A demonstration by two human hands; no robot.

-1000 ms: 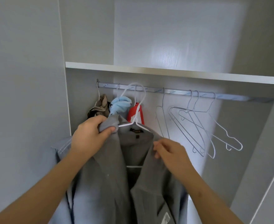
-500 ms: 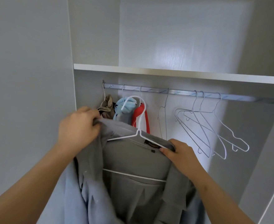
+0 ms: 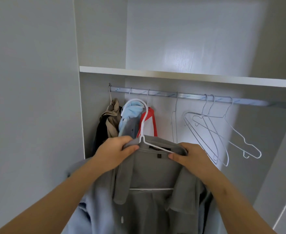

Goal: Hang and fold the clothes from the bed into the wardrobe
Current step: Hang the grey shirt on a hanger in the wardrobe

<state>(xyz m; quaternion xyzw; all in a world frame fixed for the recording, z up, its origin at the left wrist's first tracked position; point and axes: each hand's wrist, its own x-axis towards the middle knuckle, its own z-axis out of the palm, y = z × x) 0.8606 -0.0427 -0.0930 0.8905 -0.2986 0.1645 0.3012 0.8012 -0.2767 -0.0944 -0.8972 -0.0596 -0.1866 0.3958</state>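
Two pinch grips, left hand (image 3: 117, 154), right hand (image 3: 193, 157), on grey shirt (image 3: 149, 174) collar. Lift white hanger (image 3: 142, 132) hook onto rail (image 3: 189, 96) (gap mid-frame).

One wide-angle view from the head, close before the open wardrobe (image 3: 98, 39), facing forward into it toward the rail (image 3: 189, 95). Left hand (image 3: 115, 152) and right hand (image 3: 194, 156) on the grey shirt (image 3: 152, 174) nearest, low centre; shelf (image 3: 172, 74) farther, above.

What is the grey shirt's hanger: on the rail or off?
Off: the white hanger, carrying the grey shirt, has its hook below the rail.
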